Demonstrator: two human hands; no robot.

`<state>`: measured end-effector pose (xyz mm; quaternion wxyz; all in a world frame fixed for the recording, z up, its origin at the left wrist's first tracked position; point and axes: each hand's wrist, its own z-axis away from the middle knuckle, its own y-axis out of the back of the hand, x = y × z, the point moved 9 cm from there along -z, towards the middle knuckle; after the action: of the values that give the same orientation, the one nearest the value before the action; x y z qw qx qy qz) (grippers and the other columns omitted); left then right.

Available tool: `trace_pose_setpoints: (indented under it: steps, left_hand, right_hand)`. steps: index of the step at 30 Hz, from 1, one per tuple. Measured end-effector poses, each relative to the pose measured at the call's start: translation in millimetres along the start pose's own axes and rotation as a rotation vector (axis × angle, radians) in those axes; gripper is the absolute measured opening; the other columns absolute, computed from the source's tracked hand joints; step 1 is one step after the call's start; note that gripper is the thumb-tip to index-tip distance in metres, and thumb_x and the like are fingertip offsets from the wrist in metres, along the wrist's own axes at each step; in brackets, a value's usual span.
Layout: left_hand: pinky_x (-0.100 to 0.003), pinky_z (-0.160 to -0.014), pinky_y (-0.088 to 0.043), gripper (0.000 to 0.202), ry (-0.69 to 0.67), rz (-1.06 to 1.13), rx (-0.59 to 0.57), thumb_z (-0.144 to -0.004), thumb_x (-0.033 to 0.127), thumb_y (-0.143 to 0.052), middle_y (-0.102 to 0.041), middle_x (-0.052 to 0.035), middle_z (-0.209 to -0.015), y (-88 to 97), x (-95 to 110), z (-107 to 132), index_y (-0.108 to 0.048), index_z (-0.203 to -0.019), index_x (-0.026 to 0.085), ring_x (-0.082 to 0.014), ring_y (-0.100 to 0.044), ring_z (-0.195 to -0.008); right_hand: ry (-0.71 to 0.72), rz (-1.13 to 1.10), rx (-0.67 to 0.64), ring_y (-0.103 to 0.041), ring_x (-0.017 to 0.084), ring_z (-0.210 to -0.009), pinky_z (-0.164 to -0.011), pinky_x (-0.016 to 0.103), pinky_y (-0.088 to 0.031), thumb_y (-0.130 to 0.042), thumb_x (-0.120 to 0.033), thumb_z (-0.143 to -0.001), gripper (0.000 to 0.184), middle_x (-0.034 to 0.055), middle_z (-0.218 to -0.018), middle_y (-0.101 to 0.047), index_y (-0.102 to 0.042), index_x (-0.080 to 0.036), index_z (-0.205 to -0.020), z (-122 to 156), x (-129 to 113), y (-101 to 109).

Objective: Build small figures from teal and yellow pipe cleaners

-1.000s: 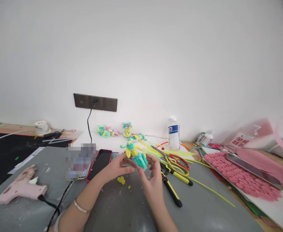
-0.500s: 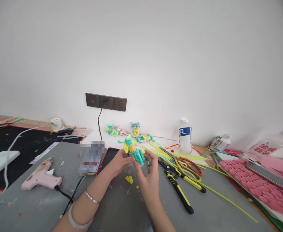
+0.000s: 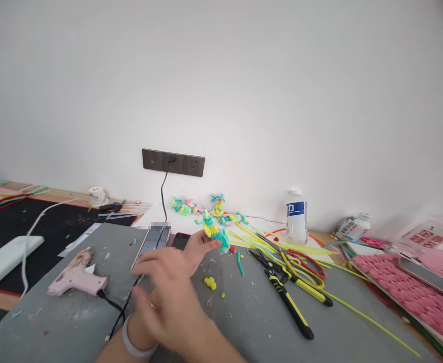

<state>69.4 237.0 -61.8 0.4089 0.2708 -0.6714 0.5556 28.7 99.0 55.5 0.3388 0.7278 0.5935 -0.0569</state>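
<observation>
My left hand point(image 3: 199, 248) pinches a small figure point(image 3: 214, 231) of yellow, green and teal fuzzy pipe cleaner, held above the grey mat. My right hand point(image 3: 170, 295) crosses over my left forearm, blurred by motion, with its thumb and fingers apart and nothing seen in them. It hides part of that wrist. To its left lies a pink hot glue gun point(image 3: 75, 280) with a black cord. A yellow fuzzy clump point(image 3: 210, 283) and a short teal strip point(image 3: 240, 264) rest on the mat.
Black-and-yellow pliers point(image 3: 287, 302), scissors point(image 3: 308, 264) and yellow-green pipe cleaners point(image 3: 365, 317) lie on the right. Several finished-looking figures point(image 3: 218, 204) sit by the wall. A phone point(image 3: 151, 244), a white bottle point(image 3: 296, 219) and a pink woven piece point(image 3: 399, 282) are around.
My right hand has left the figure and swung left across my left forearm. My left hand keeps the figure, slightly farther right in view. The teal strip on the mat is now uncovered.
</observation>
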Motion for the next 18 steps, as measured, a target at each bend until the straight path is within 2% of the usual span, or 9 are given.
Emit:
trace_pose_setpoints:
  steps: [1, 4, 6, 9, 11, 14, 15, 18]
  left_hand:
    - [-0.035, -0.076, -0.047, 0.030, 0.026, 0.001, -0.024, -0.055, 0.024, -0.090, -0.072, -0.0044, -0.075, -2.2, -2, -1, -0.075, -0.080, 0.015, -0.0224, -0.064, -0.077]
    - [-0.030, -0.073, -0.045, 0.035, 0.088, 0.015, -0.079, -0.053, 0.029, -0.092, -0.071, -0.0033, -0.074, -6.3, -8, -3, -0.074, -0.078, 0.014, -0.0164, -0.061, -0.071]
    - [-0.029, -0.071, -0.044, 0.035, 0.112, 0.019, -0.095, -0.052, 0.030, -0.093, -0.069, -0.0025, -0.071, -6.3, -12, -6, -0.073, -0.076, 0.013, -0.0144, -0.059, -0.069]
    - [-0.029, -0.070, -0.043, 0.036, 0.138, 0.018, -0.115, -0.053, 0.029, -0.093, -0.069, -0.0035, -0.072, -5.6, -17, -8, -0.073, -0.077, 0.012, -0.0143, -0.059, -0.069]
    - [-0.029, -0.071, -0.043, 0.036, 0.148, 0.022, -0.118, -0.053, 0.030, -0.093, -0.069, -0.0035, -0.071, -4.2, -18, -8, -0.073, -0.077, 0.012, -0.0141, -0.059, -0.068]
    - [-0.029, -0.072, -0.043, 0.037, 0.156, 0.039, -0.112, -0.054, 0.031, -0.093, -0.068, -0.0033, -0.071, -1.9, -16, -9, -0.072, -0.078, 0.012, -0.0140, -0.059, -0.068]
    - [-0.029, -0.072, -0.043, 0.038, 0.158, 0.047, -0.111, -0.054, 0.032, -0.093, -0.069, -0.0037, -0.072, -1.5, -16, -9, -0.072, -0.078, 0.012, -0.0143, -0.059, -0.069]
    - [-0.030, -0.074, -0.044, 0.037, 0.161, 0.063, -0.109, -0.055, 0.031, -0.092, -0.069, -0.0045, -0.073, -1.5, -15, -9, -0.073, -0.079, 0.011, -0.0148, -0.060, -0.070]
  right_hand:
    - [-0.011, 0.049, -0.117, -0.060, 0.022, -0.103, -0.094, 0.038, -0.046, -0.053, -0.028, -0.094, 0.018, 0.0059, -0.106, -0.067, -0.059, -0.020, -0.109, -8, -7, -28]
    - [-0.166, 0.222, -0.454, -0.059, 0.031, -0.106, -0.090, 0.046, -0.051, -0.050, -0.051, -0.094, 0.049, 0.0162, -0.110, -0.068, -0.060, -0.009, -0.117, -17, -2, -115]
    - [-0.285, 0.324, -0.550, -0.056, 0.036, -0.115, -0.095, 0.052, -0.048, -0.050, -0.054, -0.092, 0.062, 0.0228, -0.122, -0.064, -0.054, -0.003, -0.128, -19, 12, -158]
    - [-0.391, 0.418, -0.694, -0.050, 0.039, -0.126, -0.101, 0.055, -0.044, -0.061, -0.048, -0.088, 0.073, 0.0299, -0.134, -0.055, -0.045, 0.004, -0.137, -21, 40, -209]
    - [-0.445, 0.407, -0.772, -0.049, 0.038, -0.129, -0.101, 0.053, -0.045, -0.068, -0.044, -0.084, 0.077, 0.0300, -0.136, -0.054, -0.042, 0.002, -0.140, -21, 60, -230]
    - [-0.455, 0.329, -0.813, -0.056, 0.036, -0.124, -0.096, 0.049, -0.049, -0.075, -0.039, -0.079, 0.087, 0.0286, -0.134, -0.057, -0.035, 0.001, -0.144, -24, 77, -244]
    - [-0.444, 0.307, -0.809, -0.058, 0.035, -0.121, -0.094, 0.048, -0.051, -0.075, -0.036, -0.079, 0.084, 0.0281, -0.132, -0.059, -0.036, 0.001, -0.143, -25, 79, -244]
    - [-0.364, 0.288, -0.768, -0.062, 0.034, -0.114, -0.087, 0.046, -0.055, -0.064, -0.027, -0.087, 0.057, 0.0269, -0.124, -0.064, -0.048, 0.003, -0.133, -27, 74, -238]
